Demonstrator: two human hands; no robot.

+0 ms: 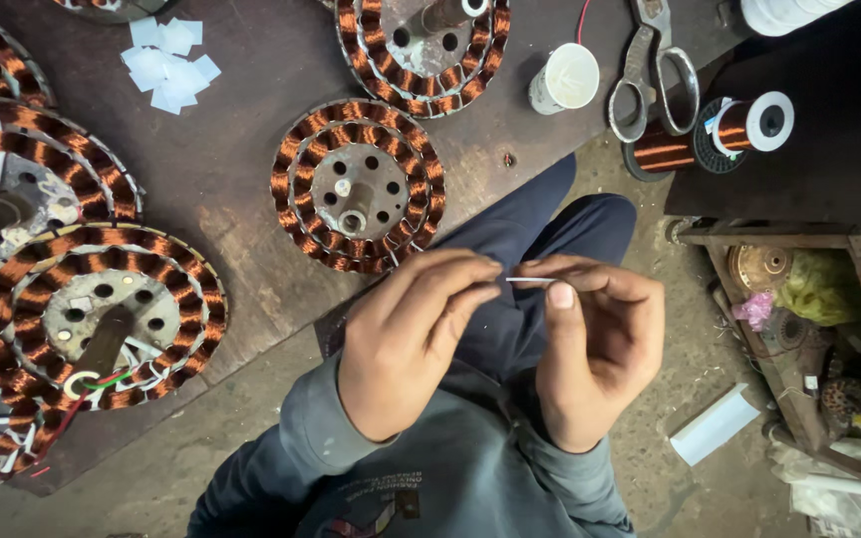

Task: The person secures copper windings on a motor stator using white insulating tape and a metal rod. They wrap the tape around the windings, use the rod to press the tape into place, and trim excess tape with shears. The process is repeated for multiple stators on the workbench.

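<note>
Both my hands meet over my lap, below a round copper-wound stator (pixel 358 184) that lies on the wooden bench (pixel 241 169). My left hand (pixel 406 339) and my right hand (pixel 595 344) pinch the two ends of a thin white sleeve (pixel 530 280) held level between the fingertips. The stator has two rings of copper coils around a grey metal core with holes. A fine wire seems to run from the sleeve toward the stator, but it is too thin to be sure.
More wound stators lie at the left (pixel 102 314), (pixel 22 179) and the top (pixel 421 50). White paper slips (pixel 166 65), a white cup (pixel 565 78), scissors (pixel 650 75) and copper wire spools (pixel 739 125) sit on the bench. A cluttered shelf (pixel 809 289) stands at the right.
</note>
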